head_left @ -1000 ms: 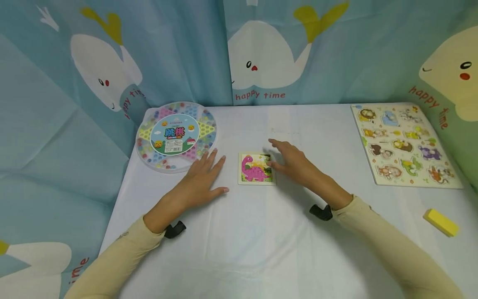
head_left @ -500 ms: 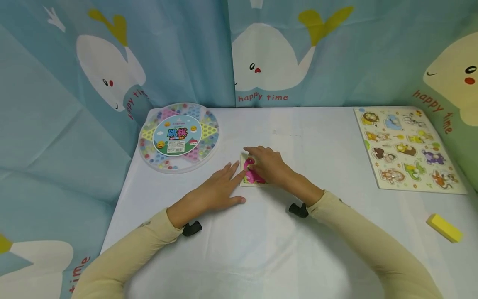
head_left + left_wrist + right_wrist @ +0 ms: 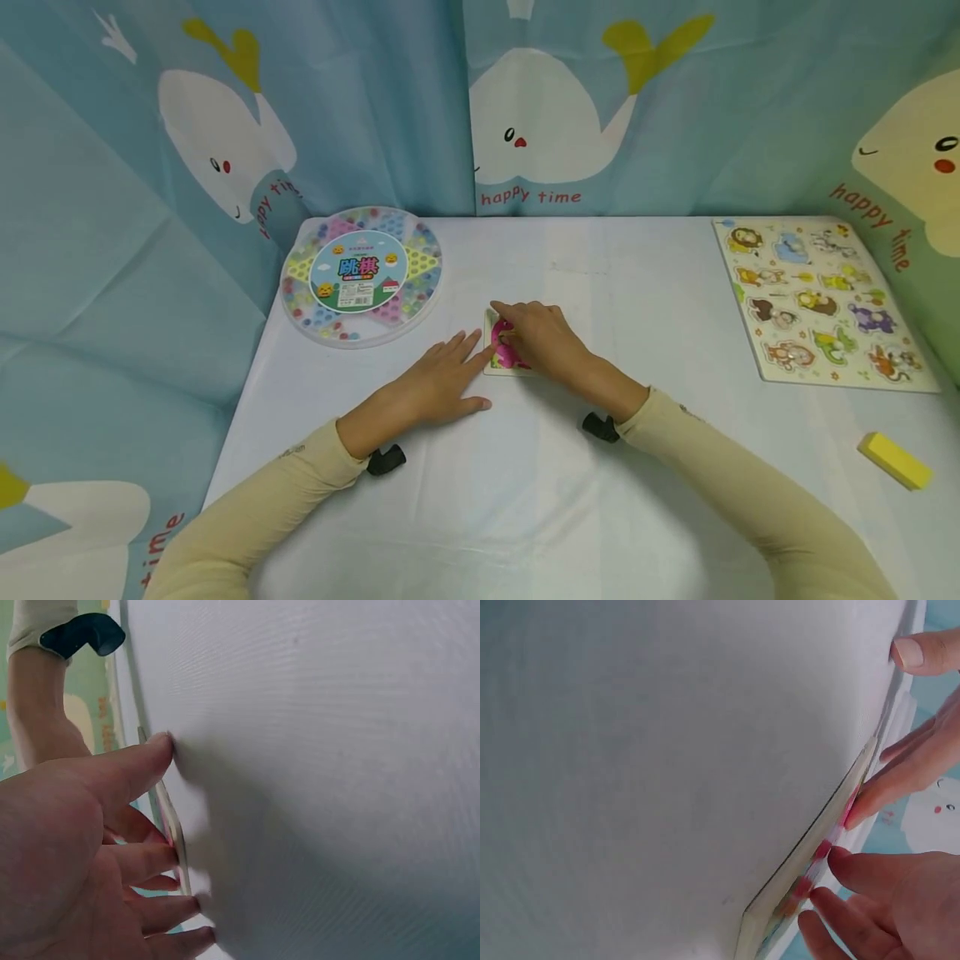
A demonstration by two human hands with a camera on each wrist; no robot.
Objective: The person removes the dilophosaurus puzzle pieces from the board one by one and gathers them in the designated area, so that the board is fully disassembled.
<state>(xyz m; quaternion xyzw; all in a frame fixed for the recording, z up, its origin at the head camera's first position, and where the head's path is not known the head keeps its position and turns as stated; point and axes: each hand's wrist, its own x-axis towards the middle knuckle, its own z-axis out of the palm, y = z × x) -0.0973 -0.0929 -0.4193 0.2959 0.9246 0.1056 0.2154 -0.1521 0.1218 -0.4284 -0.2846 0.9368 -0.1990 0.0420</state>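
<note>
Dino puzzle (image 3: 508, 361) lies flat on the white table (image 3: 525, 492), btwn the two hands: R hand (image 3: 546, 340) is over its right part, L hand (image 3: 441, 385) at its left edge. L hand's fingers are spread, index tip on the puzzle, thumb out on the cloth. R hand's thumb & index are bent close tog. at the puzzle's face, per R wrist view; can't tell if they pinch a piece or just press. Head view: most of the right half is hidden under R hand, so only a pink strip + pale frame show. L wrist view gives just the frame edge-on, partly behind fingers. R wrist view has it at a steep slant, near end cut off at bottom, pics blurred.
</note>
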